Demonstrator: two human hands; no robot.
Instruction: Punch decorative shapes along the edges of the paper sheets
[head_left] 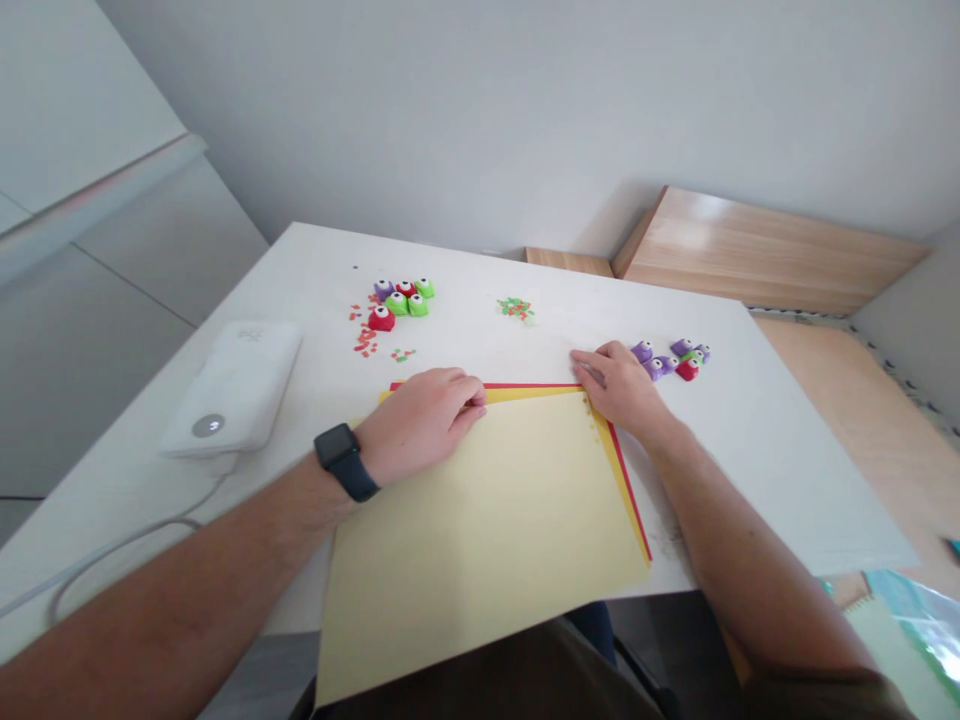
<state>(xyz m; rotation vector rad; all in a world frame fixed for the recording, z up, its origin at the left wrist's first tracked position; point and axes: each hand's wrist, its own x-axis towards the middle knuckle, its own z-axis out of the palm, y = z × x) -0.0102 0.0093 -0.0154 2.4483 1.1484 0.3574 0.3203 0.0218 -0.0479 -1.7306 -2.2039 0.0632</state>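
My left hand (424, 420), with a dark watch (345, 460) on the wrist, rests on the upper left of a pale yellow sheet of paper (487, 530). Its fingers are curled together near the sheet's top edge, their tips partly hidden. Beneath lie a deeper yellow sheet (517, 395) and a red sheet (544, 385), slightly fanned out. At the stack's top right corner is my right hand (619, 388), thumb and fingers drawn together; what they pinch, if anything, is unclear. Small marks like punched holes run down the pale sheet's right edge.
Small craft punches with eye-like buttons stand in a left group (397, 302) and a right group (664, 362). Red and green paper bits (516, 308) lie scattered. A white device (236, 385) with a cable sits left on the white table (772, 450). Wooden boards (765, 250) stand behind.
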